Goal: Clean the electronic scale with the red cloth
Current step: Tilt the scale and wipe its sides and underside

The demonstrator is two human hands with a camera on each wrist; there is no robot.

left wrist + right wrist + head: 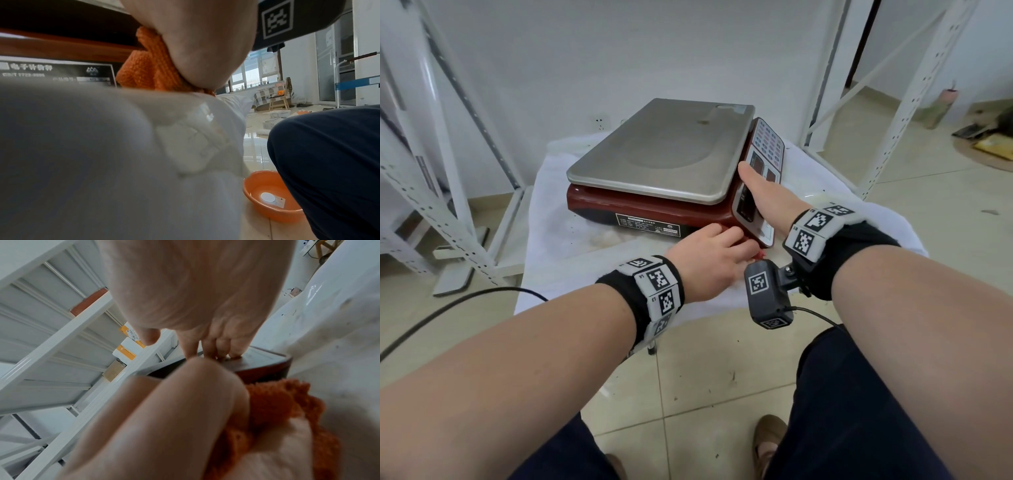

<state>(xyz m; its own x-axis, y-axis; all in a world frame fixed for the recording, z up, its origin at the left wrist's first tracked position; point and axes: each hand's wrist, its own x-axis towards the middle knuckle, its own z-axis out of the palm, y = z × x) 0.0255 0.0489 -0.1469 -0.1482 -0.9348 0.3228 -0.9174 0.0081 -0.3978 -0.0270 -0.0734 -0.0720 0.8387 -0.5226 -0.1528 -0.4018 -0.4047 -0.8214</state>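
The electronic scale (661,150), with a steel pan on a dark red body, stands on a table draped in white (551,260). My left hand (709,253) holds the red cloth (150,68) bunched under its fingers and presses it against the near right lower corner of the scale's body, beside the black label (647,224). Only a scrap of the cloth (759,255) shows in the head view; more of the cloth (273,402) shows in the right wrist view. My right hand (763,195) grips the keypad and display panel (767,150), thumb up along the pan's edge, fingers (218,350) over the panel's far side.
White metal shelving frames stand left (448,171) and right (914,85) of the table. A black cable (448,308) runs over the tiled floor at left. An orange basin (271,194) sits on the floor by my knee (329,162).
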